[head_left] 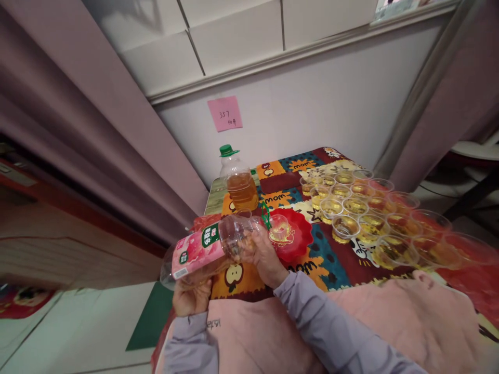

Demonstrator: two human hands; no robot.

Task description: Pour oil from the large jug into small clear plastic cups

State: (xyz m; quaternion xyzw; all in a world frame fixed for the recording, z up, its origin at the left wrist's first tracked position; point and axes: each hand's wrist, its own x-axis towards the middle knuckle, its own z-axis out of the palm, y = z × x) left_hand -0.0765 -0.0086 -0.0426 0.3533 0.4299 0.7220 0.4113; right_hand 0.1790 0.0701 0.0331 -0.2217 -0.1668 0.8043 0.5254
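A large clear plastic bottle [200,252] with a pink label lies nearly level between my hands, its neck tipped toward the right. My left hand [191,298] is closed around its lower end from below. Higher up, my right hand [265,257] grips the bottle near its shoulder. The bottle's mouth, by a green ring handle [265,214], is beside a clear plastic cup [279,227] on a red scalloped plate [298,244]. Whether liquid is flowing out cannot be made out. Little liquid shows inside the bottle.
Behind stands a second bottle [242,191] with a green cap, partly full of amber liquid. Several clear cups [356,208] of yellowish liquid crowd the right side of the patterned tablecloth [273,199]. A pink note [225,113] is on the wall.
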